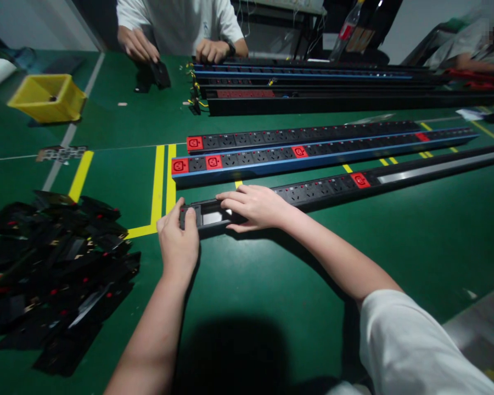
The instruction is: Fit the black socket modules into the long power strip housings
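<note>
A long black power strip (313, 192) lies slantwise on the green table, with black socket modules and one red one set in its channel. At its left end my left hand (179, 241) grips a small black socket module (190, 217), thumb on top and fingers behind. Bare channel shows just right of that module. My right hand (255, 208) rests over the channel further right, fingers bent onto the strip's edges; whatever lies beneath the palm is hidden.
A heap of black modules (66, 269) lies at left, below a yellow bin (49, 99). Behind my strip are a blue strip (247, 167) and another black strip (247, 137). Across the table, a person's hands (212, 51) are near more strips (313, 104).
</note>
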Tool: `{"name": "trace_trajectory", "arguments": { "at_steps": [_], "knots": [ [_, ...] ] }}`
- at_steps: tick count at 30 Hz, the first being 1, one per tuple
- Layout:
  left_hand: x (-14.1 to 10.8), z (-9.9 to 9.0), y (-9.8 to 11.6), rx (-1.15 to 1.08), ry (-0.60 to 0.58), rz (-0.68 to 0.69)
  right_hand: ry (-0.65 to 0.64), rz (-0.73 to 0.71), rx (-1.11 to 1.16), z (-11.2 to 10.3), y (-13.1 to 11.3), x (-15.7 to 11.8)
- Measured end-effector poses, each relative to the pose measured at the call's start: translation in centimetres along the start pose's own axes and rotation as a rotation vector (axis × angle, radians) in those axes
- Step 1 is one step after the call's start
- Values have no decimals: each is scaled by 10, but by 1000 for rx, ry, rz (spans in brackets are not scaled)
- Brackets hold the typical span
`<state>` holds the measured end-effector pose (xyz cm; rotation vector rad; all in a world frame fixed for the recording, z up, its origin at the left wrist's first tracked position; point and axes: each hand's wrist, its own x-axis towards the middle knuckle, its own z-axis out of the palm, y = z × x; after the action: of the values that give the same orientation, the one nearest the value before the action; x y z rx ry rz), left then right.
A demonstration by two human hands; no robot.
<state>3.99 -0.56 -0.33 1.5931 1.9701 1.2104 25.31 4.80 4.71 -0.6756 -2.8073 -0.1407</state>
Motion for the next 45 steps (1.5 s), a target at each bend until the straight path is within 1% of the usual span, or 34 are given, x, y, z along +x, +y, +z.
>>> {"name": "trace_trajectory", "arguments": {
  "at_steps": [4,8,11,13,14,19,24,29,34,39,42,45],
  "knots": [
    [-2,1,3,-26,-75,36,14,29,111,-1,1,0],
    [-1,-2,5,5,-57,66,27,44,208,-1,2,1],
    [0,-4,5,16,-118,24,30,58,253,-1,3,1],
    [0,-4,6,-39,-172,-28,33,71,278,0,4,0],
    [0,-3,7,-82,-180,-57,33,77,289,0,4,0],
    [-1,3,9,-309,-150,-154,46,88,339,0,5,-1],
    [0,6,8,-410,-161,-185,40,73,351,0,7,-2],
    [0,5,9,-414,-127,-211,-12,55,264,-5,6,-1],
    [-1,3,11,-403,-125,-219,-83,54,133,-8,5,-1],
    [2,4,11,-505,-125,-231,-72,23,133,-6,5,0],
    [4,6,9,-532,-81,-219,-69,0,153,-6,5,2],
    [8,7,6,-562,-17,-216,-96,-28,136,-9,5,3]
  ]
}}
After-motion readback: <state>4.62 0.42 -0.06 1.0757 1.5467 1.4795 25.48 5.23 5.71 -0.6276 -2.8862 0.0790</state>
